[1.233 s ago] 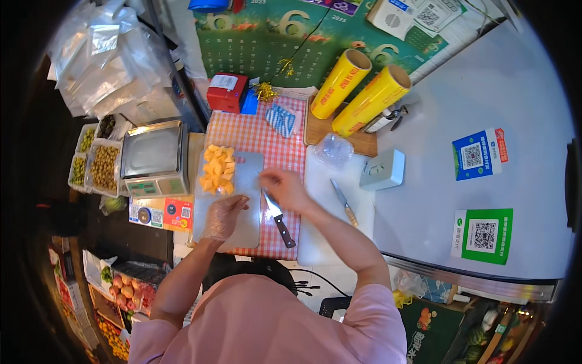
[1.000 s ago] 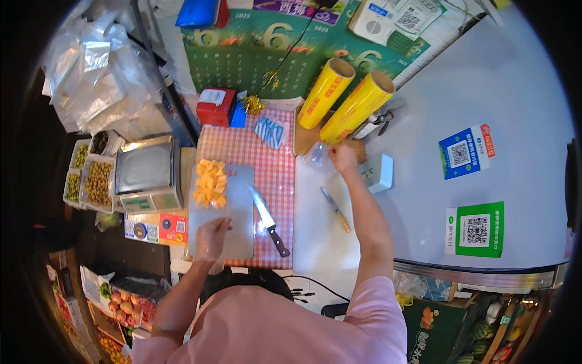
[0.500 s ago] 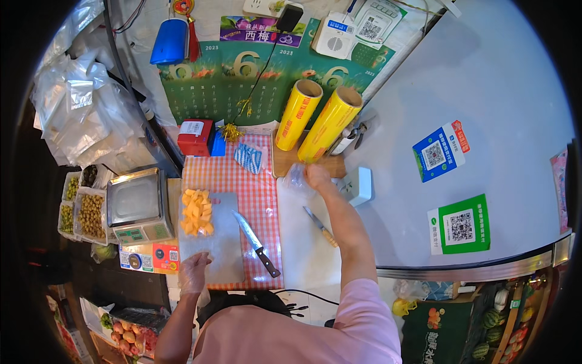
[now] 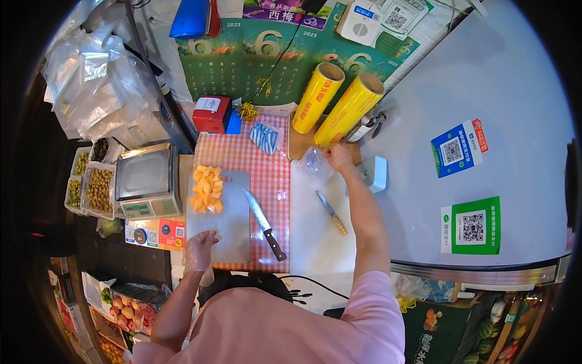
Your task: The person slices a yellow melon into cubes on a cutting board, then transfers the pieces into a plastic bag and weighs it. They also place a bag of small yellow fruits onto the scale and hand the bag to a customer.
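Observation:
My left hand (image 4: 200, 250), in a clear plastic glove, hovers over the near left corner of a pale cutting board (image 4: 237, 233). Its fingers are curled in, and I see nothing in them. Cut yellow-orange fruit chunks (image 4: 207, 189) lie in a pile at the board's left side, beyond this hand. A large knife (image 4: 260, 217) with a dark handle rests along the right side. Bare, my right hand (image 4: 338, 156) pinches crumpled clear plastic (image 4: 315, 165) at the far end of a white board (image 4: 309, 242). Nearer me on that board is a small wooden-handled knife (image 4: 331, 212).
Two yellow film rolls (image 4: 319, 97) stand upright behind my right hand, beside a pale box (image 4: 374, 173). A blue-striped cloth (image 4: 264, 138) and a red box (image 4: 212, 114) sit on the checked tablecloth (image 4: 276, 182). At left are a scale (image 4: 145, 176) and fruit tubs (image 4: 99, 192).
The whole view has shifted, so the counter sits higher and farther right. My right hand has moved slightly away from me with the plastic. My left hand stays by the cutting board's near corner.

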`<action>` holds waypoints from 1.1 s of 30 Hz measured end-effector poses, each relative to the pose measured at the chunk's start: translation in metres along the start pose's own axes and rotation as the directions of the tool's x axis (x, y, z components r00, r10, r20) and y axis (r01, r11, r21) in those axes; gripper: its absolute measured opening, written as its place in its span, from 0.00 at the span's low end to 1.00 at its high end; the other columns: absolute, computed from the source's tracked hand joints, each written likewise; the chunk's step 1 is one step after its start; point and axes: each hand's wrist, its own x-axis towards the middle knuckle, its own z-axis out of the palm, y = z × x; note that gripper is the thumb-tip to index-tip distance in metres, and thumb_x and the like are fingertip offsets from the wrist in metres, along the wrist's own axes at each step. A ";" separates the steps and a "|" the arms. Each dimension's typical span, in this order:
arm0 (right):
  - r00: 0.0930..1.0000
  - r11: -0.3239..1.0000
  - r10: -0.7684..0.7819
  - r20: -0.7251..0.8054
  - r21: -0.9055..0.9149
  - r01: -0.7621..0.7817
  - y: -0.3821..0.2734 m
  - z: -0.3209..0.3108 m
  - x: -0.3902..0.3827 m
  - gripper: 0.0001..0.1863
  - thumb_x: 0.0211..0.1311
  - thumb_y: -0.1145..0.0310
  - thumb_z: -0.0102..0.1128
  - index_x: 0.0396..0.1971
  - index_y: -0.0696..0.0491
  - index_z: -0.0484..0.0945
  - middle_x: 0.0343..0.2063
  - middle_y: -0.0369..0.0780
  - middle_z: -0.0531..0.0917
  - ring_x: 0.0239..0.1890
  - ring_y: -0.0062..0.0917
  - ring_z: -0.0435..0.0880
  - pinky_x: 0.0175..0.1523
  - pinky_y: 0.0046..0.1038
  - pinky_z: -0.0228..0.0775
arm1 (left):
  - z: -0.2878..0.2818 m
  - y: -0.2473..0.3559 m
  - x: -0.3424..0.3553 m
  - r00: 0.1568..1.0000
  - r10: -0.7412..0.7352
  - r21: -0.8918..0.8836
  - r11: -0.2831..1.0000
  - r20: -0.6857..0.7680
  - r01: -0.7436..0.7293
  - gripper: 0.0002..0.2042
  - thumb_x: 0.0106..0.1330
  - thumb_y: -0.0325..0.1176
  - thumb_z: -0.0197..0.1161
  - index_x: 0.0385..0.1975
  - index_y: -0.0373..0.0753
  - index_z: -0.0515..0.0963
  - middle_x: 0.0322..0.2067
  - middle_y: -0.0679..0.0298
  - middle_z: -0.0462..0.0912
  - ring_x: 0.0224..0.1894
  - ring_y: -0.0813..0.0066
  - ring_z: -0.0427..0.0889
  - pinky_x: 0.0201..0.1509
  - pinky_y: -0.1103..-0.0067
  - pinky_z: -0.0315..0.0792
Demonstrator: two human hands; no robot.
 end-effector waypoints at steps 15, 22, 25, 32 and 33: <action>0.993 1.000 0.008 -0.117 -0.003 -0.009 -0.013 0.021 -0.013 0.06 0.56 0.68 0.66 0.32 0.52 0.86 0.30 0.45 0.86 0.36 0.36 0.86 0.43 0.35 0.76 | 0.002 -0.001 -0.006 1.000 0.004 -0.027 1.000 0.030 -0.003 0.13 0.70 0.36 0.60 0.41 0.30 0.82 0.28 0.62 0.86 0.33 0.79 0.82 0.43 0.80 0.75; 0.937 0.954 0.009 -0.350 0.285 0.097 0.002 -0.017 -0.018 0.06 0.56 0.68 0.65 0.30 0.53 0.86 0.27 0.45 0.86 0.30 0.34 0.85 0.38 0.32 0.76 | 0.007 -0.006 -0.005 1.000 0.007 -0.055 0.998 0.017 -0.006 0.14 0.70 0.37 0.60 0.42 0.30 0.82 0.29 0.60 0.86 0.34 0.79 0.83 0.42 0.79 0.75; 0.920 0.933 0.022 -0.390 0.340 0.121 -0.039 -0.052 -0.039 0.06 0.58 0.70 0.65 0.30 0.56 0.86 0.23 0.40 0.85 0.24 0.24 0.82 0.33 0.26 0.73 | 0.005 0.011 -0.002 0.998 0.057 -0.033 0.998 0.036 -0.056 0.14 0.70 0.37 0.60 0.43 0.30 0.82 0.30 0.59 0.86 0.34 0.77 0.83 0.42 0.78 0.75; 0.883 0.637 -0.402 0.244 0.767 0.079 -0.211 -0.025 -0.154 0.07 0.59 0.71 0.65 0.33 0.59 0.85 0.23 0.37 0.84 0.23 0.16 0.80 0.28 0.22 0.71 | 0.033 0.063 0.022 0.943 0.319 -0.053 0.948 0.096 -0.315 0.15 0.71 0.40 0.60 0.43 0.32 0.82 0.31 0.58 0.84 0.33 0.77 0.80 0.41 0.77 0.73; 0.879 0.655 -0.386 0.280 0.754 0.047 -0.224 -0.018 -0.162 0.08 0.60 0.71 0.65 0.34 0.60 0.84 0.24 0.37 0.84 0.22 0.16 0.80 0.27 0.21 0.70 | 0.039 0.066 0.023 0.950 0.281 -0.195 0.948 0.137 -0.252 0.15 0.71 0.40 0.60 0.44 0.33 0.82 0.32 0.59 0.84 0.35 0.78 0.80 0.43 0.78 0.74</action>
